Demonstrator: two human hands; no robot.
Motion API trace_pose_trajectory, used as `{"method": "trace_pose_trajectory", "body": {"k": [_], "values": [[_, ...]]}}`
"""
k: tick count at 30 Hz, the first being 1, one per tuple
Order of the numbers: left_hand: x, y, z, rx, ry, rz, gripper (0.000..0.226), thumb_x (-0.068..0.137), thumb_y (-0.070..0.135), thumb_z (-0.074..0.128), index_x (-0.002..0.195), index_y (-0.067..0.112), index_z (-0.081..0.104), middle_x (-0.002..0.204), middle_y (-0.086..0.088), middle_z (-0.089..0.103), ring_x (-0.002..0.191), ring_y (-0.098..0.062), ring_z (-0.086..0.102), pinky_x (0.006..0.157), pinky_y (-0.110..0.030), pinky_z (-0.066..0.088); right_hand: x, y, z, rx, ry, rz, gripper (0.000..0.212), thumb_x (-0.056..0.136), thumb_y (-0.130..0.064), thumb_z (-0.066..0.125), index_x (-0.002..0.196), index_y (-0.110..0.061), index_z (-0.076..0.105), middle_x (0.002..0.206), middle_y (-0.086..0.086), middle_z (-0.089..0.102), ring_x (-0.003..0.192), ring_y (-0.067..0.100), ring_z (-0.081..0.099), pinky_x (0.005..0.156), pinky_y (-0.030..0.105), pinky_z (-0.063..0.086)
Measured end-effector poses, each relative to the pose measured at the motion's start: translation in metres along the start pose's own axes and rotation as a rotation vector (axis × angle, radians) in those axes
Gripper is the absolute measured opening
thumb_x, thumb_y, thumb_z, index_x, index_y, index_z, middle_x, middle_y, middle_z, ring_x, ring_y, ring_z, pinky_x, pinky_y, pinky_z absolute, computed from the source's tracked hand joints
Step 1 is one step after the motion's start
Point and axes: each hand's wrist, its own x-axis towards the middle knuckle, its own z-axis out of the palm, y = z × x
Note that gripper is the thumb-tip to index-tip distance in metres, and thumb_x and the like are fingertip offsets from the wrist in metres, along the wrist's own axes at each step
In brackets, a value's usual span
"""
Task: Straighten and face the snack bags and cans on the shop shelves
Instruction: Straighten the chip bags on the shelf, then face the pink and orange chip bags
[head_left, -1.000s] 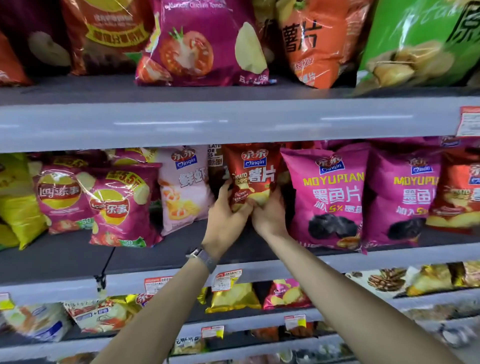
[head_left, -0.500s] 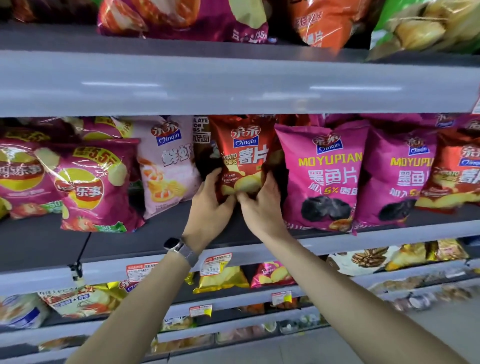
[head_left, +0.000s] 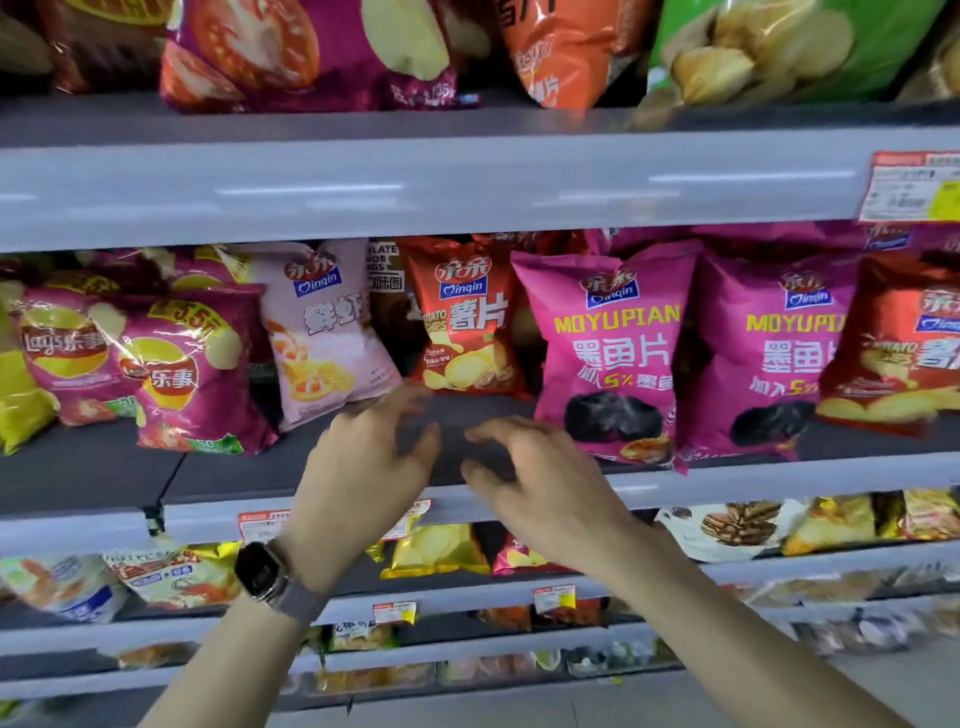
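A red Qinqin potato chip bag (head_left: 464, 317) stands upright on the middle shelf (head_left: 467, 499), set back between a pale pink prawn chip bag (head_left: 327, 332) and a magenta Moyupian bag (head_left: 613, 353). My left hand (head_left: 363, 467), with a watch on its wrist, hovers below and in front of the red bag, its fingers loosely spread and holding nothing. My right hand (head_left: 540, 483) hangs beside it in front of the shelf edge, fingers relaxed and empty. Both hands are blurred.
A second Moyupian bag (head_left: 769, 358) and another red bag (head_left: 898, 343) stand to the right. Magenta Lay's bags (head_left: 176, 374) lean at the left. Big bags fill the top shelf (head_left: 467, 182). Lower shelves hold small packets and price tags (head_left: 260, 525).
Both hands have let go of the red chip bag and drawn back towards me, below the shelf edge. The red bag now stands free on the shelf.
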Motion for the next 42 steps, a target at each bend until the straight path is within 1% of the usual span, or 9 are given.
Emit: {"method": "trace_pose_trajectory", "body": {"k": [6,15,20,22,26,30,33,36,42], "values": [[-0.025,0.048,0.038,0.192,-0.063,-0.026,0.046,0.095,0.053,0.055,0.139,0.042,0.055,0.125,0.014,0.073,0.114,-0.028,0.068,0.087,-0.042,0.056,-0.042,0.054,-0.059,-0.058,0.131,-0.021,0.035,0.098,-0.047,0.055,0.126,-0.032,0.068,0.126,-0.013,0.070,0.115,0.012,0.066,0.093,0.040,0.056],[-0.016,0.118,0.096,0.235,-0.119,-0.076,0.091,0.094,0.065,0.059,0.166,0.037,0.010,0.156,0.001,0.050,0.128,-0.039,0.059,0.090,-0.047,0.052,-0.082,0.166,-0.127,-0.116,0.367,0.067,0.023,0.098,-0.036,0.063,0.116,-0.026,0.072,0.110,-0.007,0.071,0.096,0.016,0.069,0.076,0.040,0.059],[0.005,0.127,0.119,0.109,-0.068,-0.168,0.112,0.077,0.084,0.062,0.162,0.029,0.015,0.166,-0.005,0.038,0.139,-0.041,0.051,0.101,-0.053,0.049,-0.092,0.228,-0.157,-0.044,0.468,0.145,0.024,0.099,-0.035,0.062,0.121,-0.028,0.068,0.107,-0.011,0.071,0.088,0.013,0.067,0.070,0.041,0.059],[0.010,0.131,0.126,0.011,-0.047,-0.231,0.123,0.072,0.087,0.067,0.165,0.029,0.010,0.167,-0.004,0.036,0.144,-0.038,0.047,0.108,-0.053,0.046,-0.091,0.252,-0.167,-0.019,0.554,0.189,0.033,0.098,-0.034,0.064,0.131,-0.028,0.062,0.119,-0.008,0.068,0.100,0.017,0.066,0.077,0.041,0.058],[0.017,0.133,0.139,-0.195,-0.010,-0.264,0.121,0.052,0.095,0.074,0.150,0.036,0.034,0.143,0.005,0.059,0.128,-0.026,0.060,0.106,-0.052,0.049,-0.076,0.296,-0.178,0.025,0.700,0.399,0.071,0.091,-0.040,0.072,0.150,-0.022,0.038,0.150,0.005,0.039,0.137,0.032,0.043,0.093,0.050,0.054],[0.023,0.133,0.151,-0.244,0.028,-0.276,0.141,0.045,0.091,0.083,0.158,0.027,0.030,0.147,0.006,0.056,0.133,-0.023,0.057,0.112,-0.053,0.048,-0.060,0.323,-0.180,0.126,0.771,0.514,0.113,0.081,-0.056,0.082,0.162,-0.020,0.011,0.161,0.015,0.020,0.149,0.041,0.023,0.116,0.064,0.035],[0.026,0.135,0.154,-0.326,0.061,-0.239,0.125,0.048,0.079,0.092,0.151,0.034,0.038,0.137,0.011,0.064,0.124,-0.016,0.063,0.106,-0.045,0.052,-0.048,0.329,-0.181,0.270,0.704,0.553,0.132,0.076,-0.064,0.084,0.165,-0.022,-0.005,0.168,0.016,0.017,0.154,0.039,0.019,0.121,0.062,0.029],[0.026,0.136,0.156,-0.356,0.100,-0.223,0.102,0.049,0.076,0.094,0.134,0.040,0.050,0.123,0.014,0.070,0.111,-0.012,0.069,0.100,-0.044,0.057,-0.041,0.336,-0.180,0.313,0.722,0.536,0.131,0.074,-0.059,0.088,0.165,-0.021,0.002,0.164,0.012,0.030,0.149,0.037,0.032,0.118,0.058,0.036],[0.023,0.135,0.156,-0.358,0.177,-0.196,0.104,0.047,0.083,0.089,0.132,0.035,0.053,0.122,0.011,0.069,0.109,-0.014,0.068,0.099,-0.049,0.058,-0.051,0.339,-0.185,0.428,0.852,0.451,0.115,0.063,-0.063,0.088,0.154,-0.036,0.024,0.144,-0.004,0.054,0.133,0.024,0.054,0.112,0.056,0.046]]}}
